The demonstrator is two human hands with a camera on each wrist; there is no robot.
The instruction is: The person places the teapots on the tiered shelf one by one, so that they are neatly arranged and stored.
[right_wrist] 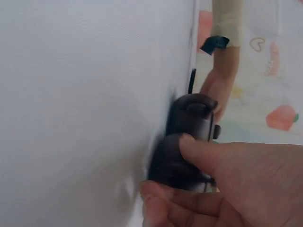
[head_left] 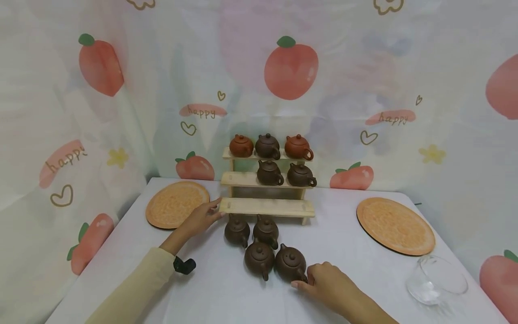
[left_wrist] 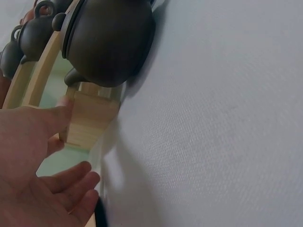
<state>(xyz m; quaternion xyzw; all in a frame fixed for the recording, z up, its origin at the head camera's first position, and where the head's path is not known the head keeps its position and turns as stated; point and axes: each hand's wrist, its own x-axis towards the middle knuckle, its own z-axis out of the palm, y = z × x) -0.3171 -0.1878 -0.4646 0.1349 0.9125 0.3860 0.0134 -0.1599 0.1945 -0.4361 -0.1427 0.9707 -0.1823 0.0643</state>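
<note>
Where the right hand (head_left: 328, 282) rests on the white table (head_left: 352, 234), the nearest dark teapot (head_left: 289, 263) is found just at its ten o'clock, its handle met by the curled thumb and fingertips; in the right wrist view a pinch on it is seen. At eleven o'clock, well apart, the wooden rack (head_left: 267, 207) is touched by the left hand (head_left: 200, 219), fingers nearly straight.

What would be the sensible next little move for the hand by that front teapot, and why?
Probably lift it and carry it toward the bottom shelf, which looks bare. The right hand already has thumb and fingers closed on the nearest dark teapot, while the left hand touches the wooden rack's lowest step, seemingly steadying it. The upper steps hold five teapots; four sit on the table.
</note>
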